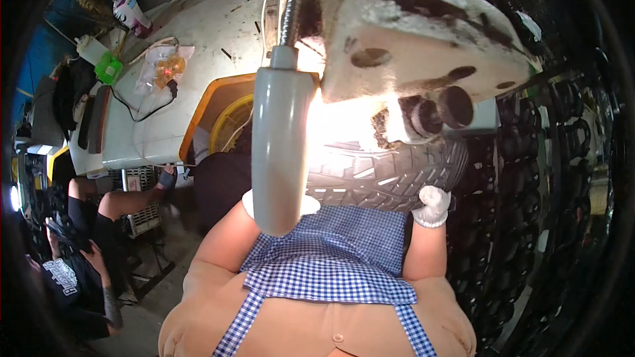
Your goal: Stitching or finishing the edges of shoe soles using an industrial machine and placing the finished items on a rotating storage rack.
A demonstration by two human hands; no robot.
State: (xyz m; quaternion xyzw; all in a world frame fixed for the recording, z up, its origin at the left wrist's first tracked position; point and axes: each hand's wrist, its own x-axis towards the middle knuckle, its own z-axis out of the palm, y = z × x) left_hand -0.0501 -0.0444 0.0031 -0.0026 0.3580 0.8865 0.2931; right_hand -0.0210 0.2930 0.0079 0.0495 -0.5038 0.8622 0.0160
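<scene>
Across my lap lies a black rubber tyre (390, 175) with a deep blocky tread, its middle lit very brightly. My right hand (431, 206), in a white glove, is closed with bent fingers over the tyre's near right edge. A grey tube-shaped work lamp (278, 145) on a bendable metal neck hangs in front of my left hand (309, 205). That hand also wears a white glove and is at the tyre's near left edge; its fingers are mostly hidden. Above the tyre stands a worn white machine head (423, 46) with a dark round knob (456, 106).
A white worktable (218, 20) at left holds a bottle (132, 15), a green container (108, 68), a clear plastic bag (163, 69) and a black cable. Dark moulded rubber pieces (516, 178) stand stacked at right. Another person (73, 277) sits at lower left, holding something dark.
</scene>
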